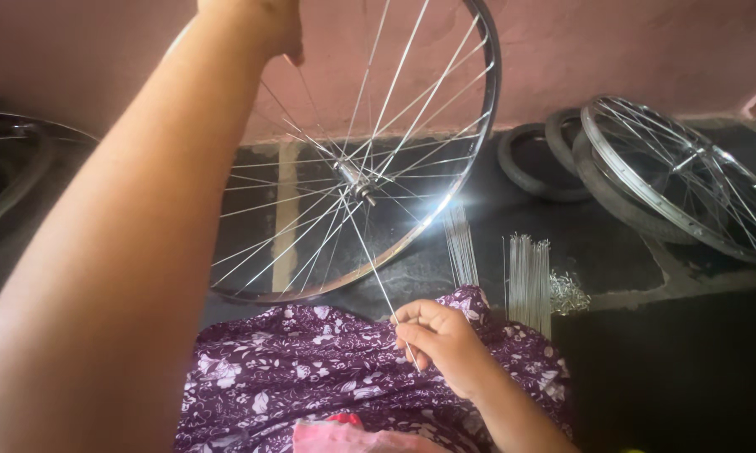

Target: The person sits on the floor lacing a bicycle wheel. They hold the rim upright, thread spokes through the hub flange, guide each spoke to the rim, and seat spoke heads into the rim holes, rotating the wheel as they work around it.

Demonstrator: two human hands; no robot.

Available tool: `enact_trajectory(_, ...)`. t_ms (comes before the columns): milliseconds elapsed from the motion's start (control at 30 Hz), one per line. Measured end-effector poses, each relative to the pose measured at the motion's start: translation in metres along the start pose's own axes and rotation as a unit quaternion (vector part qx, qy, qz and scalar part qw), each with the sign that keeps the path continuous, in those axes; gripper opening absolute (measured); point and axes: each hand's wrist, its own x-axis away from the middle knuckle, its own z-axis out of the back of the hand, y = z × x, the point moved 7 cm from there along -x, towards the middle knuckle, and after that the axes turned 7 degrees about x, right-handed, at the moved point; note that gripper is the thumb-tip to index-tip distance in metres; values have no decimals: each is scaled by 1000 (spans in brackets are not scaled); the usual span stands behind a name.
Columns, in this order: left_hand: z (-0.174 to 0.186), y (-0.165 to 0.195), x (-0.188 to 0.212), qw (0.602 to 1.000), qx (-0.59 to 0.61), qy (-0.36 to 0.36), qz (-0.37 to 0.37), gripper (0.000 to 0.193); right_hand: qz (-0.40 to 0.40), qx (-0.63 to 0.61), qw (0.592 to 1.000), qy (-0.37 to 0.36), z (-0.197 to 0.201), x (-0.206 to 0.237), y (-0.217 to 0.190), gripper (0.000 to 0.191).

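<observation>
Steel bicycle wheel (357, 151) held upright over a lap in purple flowered cloth (311, 369).

Left hand (269, 25), raised at the top edge, is closed on the wheel's rim and steadies it on edge, hub (354, 178) turned toward the camera. Right hand (436, 335) lies low over the cloth with thumb and fingertips pinched shut on a thin loose spoke (378, 273) that slants up to the hub. Just beyond that hand, bundles of spare spokes (529, 281) lie on the dark floor (596, 243) beside a small pile of metal nipples (569, 294). Farther right, a second spoked wheel (688, 180) leans on black tyres (537, 164) against the pink wall (629, 50).
</observation>
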Motion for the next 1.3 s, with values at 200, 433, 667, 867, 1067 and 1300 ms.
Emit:
enact_trajectory(200,17,20,22,998,3,54,-41,54,5,-9,1000,15,-9,-16,-5,20)
enact_trajectory(433,21,31,27,996,21,73,-47,53,14,2,999,47,-6,-43,-6,22)
enact_trajectory(667,18,28,24,996,25,71,-42,53,30,15,999,39,-6,-60,-10,22)
enact_trajectory(867,12,24,20,997,25,62,-36,52,27,22,999,42,-7,-65,-4,22)
enact_trajectory(1067,2,20,14,999,30,37,-11,49,34,15,998,42,-6,-68,-1,23)
enact_trajectory(1300,2,18,15,997,34,54,-31,49,39,31,997,55,-8,-68,-2,24)
